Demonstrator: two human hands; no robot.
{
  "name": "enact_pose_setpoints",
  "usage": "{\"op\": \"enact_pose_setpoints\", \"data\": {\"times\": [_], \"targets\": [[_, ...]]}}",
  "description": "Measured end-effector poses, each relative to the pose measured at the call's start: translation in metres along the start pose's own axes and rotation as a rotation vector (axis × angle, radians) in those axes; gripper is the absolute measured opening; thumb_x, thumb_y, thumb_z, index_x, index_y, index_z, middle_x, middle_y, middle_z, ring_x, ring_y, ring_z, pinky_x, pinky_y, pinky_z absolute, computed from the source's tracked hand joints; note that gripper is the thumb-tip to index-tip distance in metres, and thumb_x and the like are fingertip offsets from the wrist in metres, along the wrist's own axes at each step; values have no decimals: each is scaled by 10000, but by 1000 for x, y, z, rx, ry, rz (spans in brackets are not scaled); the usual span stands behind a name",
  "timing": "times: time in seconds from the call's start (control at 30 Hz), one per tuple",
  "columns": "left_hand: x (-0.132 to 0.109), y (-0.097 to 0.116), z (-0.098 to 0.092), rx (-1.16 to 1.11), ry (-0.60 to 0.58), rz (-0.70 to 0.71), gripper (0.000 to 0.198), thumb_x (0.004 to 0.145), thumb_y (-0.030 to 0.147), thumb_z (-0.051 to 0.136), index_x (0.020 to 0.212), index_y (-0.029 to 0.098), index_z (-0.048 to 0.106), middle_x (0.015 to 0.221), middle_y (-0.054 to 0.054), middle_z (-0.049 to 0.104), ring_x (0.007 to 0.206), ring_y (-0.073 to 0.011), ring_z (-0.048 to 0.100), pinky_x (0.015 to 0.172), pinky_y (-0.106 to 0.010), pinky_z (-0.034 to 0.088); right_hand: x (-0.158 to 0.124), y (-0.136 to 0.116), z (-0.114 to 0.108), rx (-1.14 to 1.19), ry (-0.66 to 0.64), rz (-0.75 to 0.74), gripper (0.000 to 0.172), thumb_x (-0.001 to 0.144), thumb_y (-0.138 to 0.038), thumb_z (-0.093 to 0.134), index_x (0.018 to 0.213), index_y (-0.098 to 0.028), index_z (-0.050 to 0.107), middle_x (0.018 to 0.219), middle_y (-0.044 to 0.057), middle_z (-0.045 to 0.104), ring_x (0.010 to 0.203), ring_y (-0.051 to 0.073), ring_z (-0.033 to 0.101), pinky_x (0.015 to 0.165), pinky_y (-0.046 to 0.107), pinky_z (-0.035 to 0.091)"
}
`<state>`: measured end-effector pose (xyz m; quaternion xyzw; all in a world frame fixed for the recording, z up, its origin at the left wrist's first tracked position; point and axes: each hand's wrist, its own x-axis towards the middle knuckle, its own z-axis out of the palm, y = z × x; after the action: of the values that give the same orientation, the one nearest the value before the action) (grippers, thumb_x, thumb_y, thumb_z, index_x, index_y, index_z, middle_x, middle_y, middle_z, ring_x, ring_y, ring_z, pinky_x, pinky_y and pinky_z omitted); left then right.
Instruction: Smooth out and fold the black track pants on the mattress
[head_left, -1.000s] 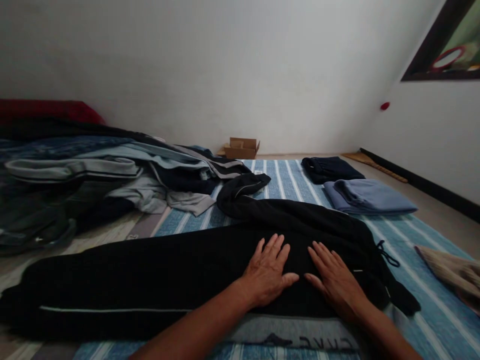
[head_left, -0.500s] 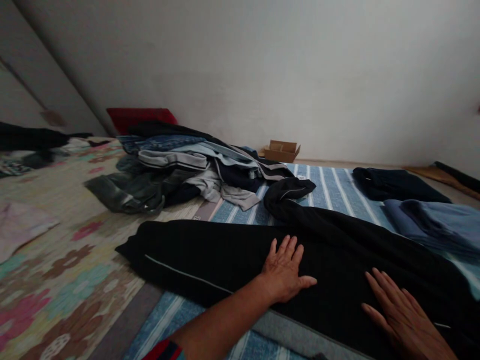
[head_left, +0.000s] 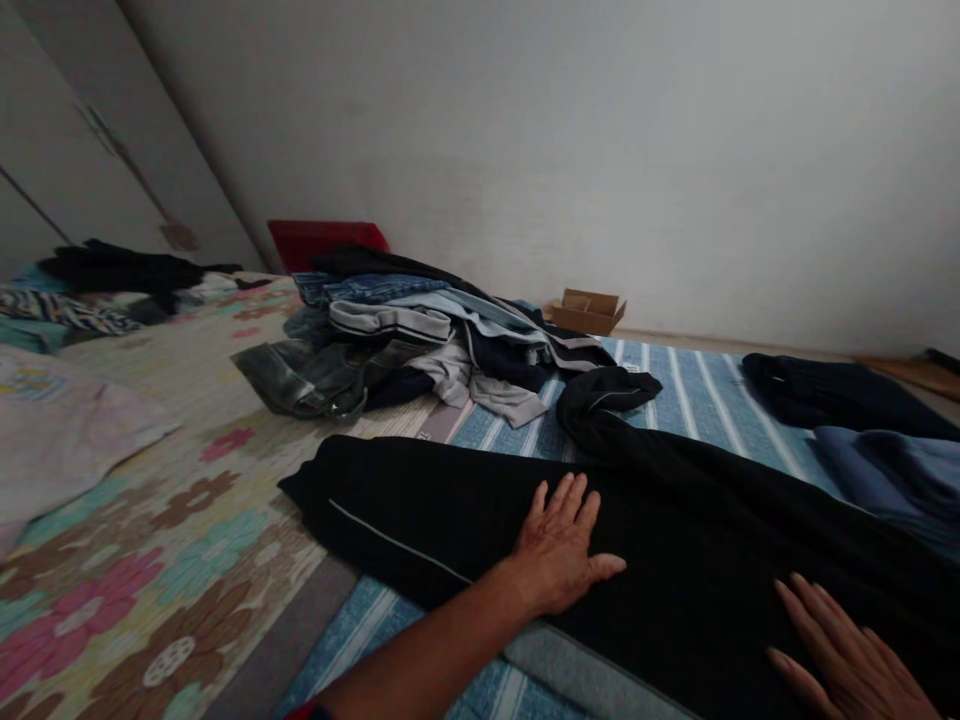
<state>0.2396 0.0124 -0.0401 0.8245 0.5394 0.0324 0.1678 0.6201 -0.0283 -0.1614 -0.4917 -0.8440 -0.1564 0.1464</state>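
No brand or legible writing shows anywhere; a small pale tag on the garment's far end is too small to read.

The person's left hand [head_left: 559,545] lies palm down on black track trousers [head_left: 675,560], fingers slightly spread and thumb stretched out to the side. It is open and flat, gripping nothing. The right hand [head_left: 844,650] sits well apart from it, near the lower right corner and partly cut off by the frame. It is also open and palm down on the same black cloth, with its fingers extended and spread. A sliver of red cuff [head_left: 307,712] shows at the left wrist.

The trousers lie lengthwise and smooth across the near part of a blue-and-white striped mat [head_left: 697,395], with a thin pale piping line [head_left: 397,540] running along one leg. Their far end curls into a bunched cuff [head_left: 607,395]. A grey folded cloth [head_left: 577,670] peeks out beneath the near edge.

To the right, a folded navy garment [head_left: 832,395] sits beside a folded blue garment [head_left: 892,470]. Ahead and to the left is a loose heap of clothes [head_left: 405,340], including denim jeans [head_left: 375,288]. It spills onto a floral mat [head_left: 172,600], which holds a pale cloth [head_left: 60,430]. Beyond the heap are a red cushion [head_left: 322,240] and an open cardboard box [head_left: 587,312], both against a white wall [head_left: 675,150].
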Motion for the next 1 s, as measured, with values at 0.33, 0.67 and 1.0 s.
{"op": "enact_pose_setpoints", "data": {"times": [0.33,0.67,1.0], "targets": [[-9,-25,-15,110,41,-149,741,869,619,292,1437,145,253,1527,-133,103,1405,-266,46,1107,-524,91,15,-17,-15,-29,-111,148,628,862,-555,415,1397,-230,369,1440,101,350,1262,314,404,937,498,434],[-12,-51,-22,248,163,-370,747,860,614,254,1403,109,345,1504,-152,193,1396,-287,121,1087,-534,139,35,-33,-33,-40,-152,201,607,891,-558,388,1377,-194,401,1442,105,340,1294,278,362,988,490,403],[-5,-70,-21,277,156,-384,779,804,578,282,1398,78,347,1498,-171,209,1381,-311,178,1066,-543,185,62,-45,-67,122,-320,339,642,904,-588,338,1403,-184,352,1471,101,282,1349,255,250,1083,469,258]]}}
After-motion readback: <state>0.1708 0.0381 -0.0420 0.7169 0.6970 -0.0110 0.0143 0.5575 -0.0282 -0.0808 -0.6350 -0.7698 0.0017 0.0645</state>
